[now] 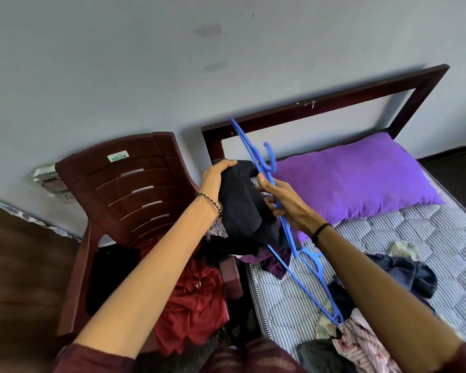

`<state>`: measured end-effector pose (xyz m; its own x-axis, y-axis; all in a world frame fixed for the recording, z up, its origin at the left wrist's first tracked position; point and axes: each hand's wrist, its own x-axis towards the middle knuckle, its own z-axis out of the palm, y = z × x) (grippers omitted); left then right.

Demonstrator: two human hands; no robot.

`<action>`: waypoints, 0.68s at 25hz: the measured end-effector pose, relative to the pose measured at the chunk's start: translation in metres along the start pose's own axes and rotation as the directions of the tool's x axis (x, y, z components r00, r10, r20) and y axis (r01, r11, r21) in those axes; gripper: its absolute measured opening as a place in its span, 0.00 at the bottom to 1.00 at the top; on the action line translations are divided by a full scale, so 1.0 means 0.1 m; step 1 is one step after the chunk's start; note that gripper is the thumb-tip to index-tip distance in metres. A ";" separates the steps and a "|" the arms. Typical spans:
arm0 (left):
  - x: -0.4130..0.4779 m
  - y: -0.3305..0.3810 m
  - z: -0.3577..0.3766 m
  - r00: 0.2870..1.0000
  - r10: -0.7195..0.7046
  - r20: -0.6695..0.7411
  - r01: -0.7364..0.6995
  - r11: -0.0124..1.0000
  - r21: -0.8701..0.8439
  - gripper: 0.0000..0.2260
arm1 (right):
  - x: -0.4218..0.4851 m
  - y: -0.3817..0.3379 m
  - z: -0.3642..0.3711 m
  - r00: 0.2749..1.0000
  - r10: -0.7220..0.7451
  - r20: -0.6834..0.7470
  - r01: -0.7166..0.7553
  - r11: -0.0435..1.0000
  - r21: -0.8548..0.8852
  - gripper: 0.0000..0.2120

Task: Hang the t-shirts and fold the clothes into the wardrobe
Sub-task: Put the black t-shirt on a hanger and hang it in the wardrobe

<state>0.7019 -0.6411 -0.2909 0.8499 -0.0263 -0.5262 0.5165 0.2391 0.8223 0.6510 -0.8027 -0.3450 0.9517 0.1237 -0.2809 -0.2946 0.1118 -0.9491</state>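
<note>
A dark t-shirt point(242, 205) hangs bunched in the air between the two hands. The left hand point(215, 179) clenches its top edge, and the right hand point(288, 203) pinches a blue hanger point(274, 160) against the cloth, hook tilted up. Below the right hand a second blue hanger point(311, 255) lies on the striped mattress point(414, 238) among loose clothes point(361, 343). Under the left hand red garments point(194, 300) fill a maroon plastic chair point(135, 189) whose backrest sticker point(118, 156) reads "DELUX". Beyond the right hand lies a purple pillow point(355, 179).
</note>
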 end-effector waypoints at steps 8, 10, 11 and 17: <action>-0.19 0.21 0.10 0.994 0.065 0.088 -0.050 0.986 -0.160 0.08 | -0.07 -0.17 0.06 0.994 -0.103 0.046 0.108 0.986 -0.130 0.13; -0.10 0.23 -0.03 0.994 0.092 0.060 -0.075 0.968 -0.239 0.09 | -0.03 -0.25 0.03 0.993 -0.108 -0.043 0.108 0.994 -0.007 0.17; -0.04 0.22 -0.13 0.994 0.103 0.024 -0.093 0.963 -0.253 0.08 | 0.00 -0.32 0.01 0.991 -0.106 -0.087 0.110 0.993 0.044 0.19; 0.10 0.05 -0.55 0.951 0.208 -0.228 -0.182 0.975 0.129 0.05 | 0.18 -0.48 -0.05 0.989 -0.085 -0.121 0.083 0.996 -0.021 0.18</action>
<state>0.7071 -0.5870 -0.3035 0.8921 0.2458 -0.3791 0.3622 0.1124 0.9253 0.6831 -0.8112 -0.3049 0.9767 -0.0060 -0.2146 -0.2129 0.1011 -0.9718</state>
